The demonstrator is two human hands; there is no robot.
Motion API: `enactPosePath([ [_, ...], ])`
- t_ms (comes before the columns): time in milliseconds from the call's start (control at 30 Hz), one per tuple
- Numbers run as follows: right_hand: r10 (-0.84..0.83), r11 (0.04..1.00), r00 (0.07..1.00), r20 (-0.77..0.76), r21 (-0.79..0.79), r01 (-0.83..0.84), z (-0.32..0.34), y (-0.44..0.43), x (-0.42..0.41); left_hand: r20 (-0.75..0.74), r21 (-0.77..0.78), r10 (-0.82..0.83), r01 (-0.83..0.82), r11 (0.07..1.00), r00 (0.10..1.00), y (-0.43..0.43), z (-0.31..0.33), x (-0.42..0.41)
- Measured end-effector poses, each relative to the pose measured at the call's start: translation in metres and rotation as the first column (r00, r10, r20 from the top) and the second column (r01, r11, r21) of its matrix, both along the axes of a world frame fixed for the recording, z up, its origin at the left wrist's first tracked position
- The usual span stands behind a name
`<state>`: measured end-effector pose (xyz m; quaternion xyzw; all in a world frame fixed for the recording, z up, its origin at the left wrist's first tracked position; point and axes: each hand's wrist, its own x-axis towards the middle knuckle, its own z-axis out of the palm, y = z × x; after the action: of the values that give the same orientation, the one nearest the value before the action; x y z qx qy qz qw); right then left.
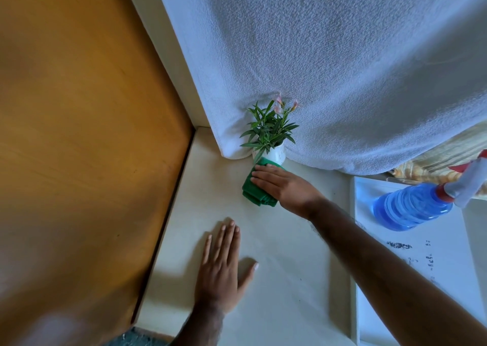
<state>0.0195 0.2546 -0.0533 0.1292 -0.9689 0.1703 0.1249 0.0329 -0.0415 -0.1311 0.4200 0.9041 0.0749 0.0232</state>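
A folded green cloth (254,190) lies on the cream tabletop (290,266), close in front of a small white pot (275,154) with a green plant (268,129). My right hand (284,186) presses flat on the cloth with straight fingers, fingertips near the pot. My left hand (224,264) rests flat on the tabletop nearer to me, fingers straight and thumb spread, holding nothing.
A white textured fabric (329,69) hangs behind the pot. A wooden panel (79,135) borders the table on the left. A spray bottle with blue liquid (413,206) lies on a white surface (434,266) to the right.
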Motion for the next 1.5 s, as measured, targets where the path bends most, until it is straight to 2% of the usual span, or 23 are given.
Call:
enactPosePath([
  [100,-0.013,1.0,1.0,0.022,-0.022,0.014,-0.005,-0.007,0.009,0.012,0.005,0.003,-0.003,1.0,1.0,0.0,-0.001,0.0],
  [333,-0.063,0.998,0.991,-0.119,-0.024,0.061,0.011,-0.001,-0.004,0.022,0.013,0.006,-0.006,1.0,1.0,-0.002,-0.003,0.0],
  [433,-0.04,0.998,0.996,-0.076,-0.054,0.036,0.005,0.002,-0.001,0.022,0.014,0.001,-0.002,1.0,1.0,-0.002,-0.003,-0.001],
  [633,-0.104,0.983,0.992,0.073,-0.143,0.114,-0.006,-0.006,0.015,0.01,-0.002,-0.003,0.003,1.0,1.0,-0.002,-0.003,-0.001],
  [867,-0.083,0.996,0.989,-0.12,-0.055,0.077,0.008,0.0,-0.002,0.002,0.02,-0.002,0.002,1.0,1.0,-0.001,-0.001,0.001],
  [1033,-0.038,0.998,0.999,0.0,-0.054,0.038,-0.008,0.006,0.008,0.002,0.025,-0.002,0.001,1.0,1.0,-0.001,-0.003,-0.001],
  [1167,-0.13,0.985,0.988,0.086,-0.099,0.138,-0.015,0.003,0.025,0.01,0.02,-0.004,0.004,1.0,1.0,-0.002,-0.003,0.0],
  [1367,-0.16,0.986,0.982,-0.104,-0.063,0.154,0.002,0.006,0.018,0.02,0.015,0.001,-0.001,1.0,1.0,0.0,0.0,0.0],
  [1500,-0.248,0.965,0.966,-0.076,-0.104,0.24,0.0,0.014,0.017,0.027,0.0,0.004,-0.004,1.0,1.0,-0.002,-0.001,0.0],
])
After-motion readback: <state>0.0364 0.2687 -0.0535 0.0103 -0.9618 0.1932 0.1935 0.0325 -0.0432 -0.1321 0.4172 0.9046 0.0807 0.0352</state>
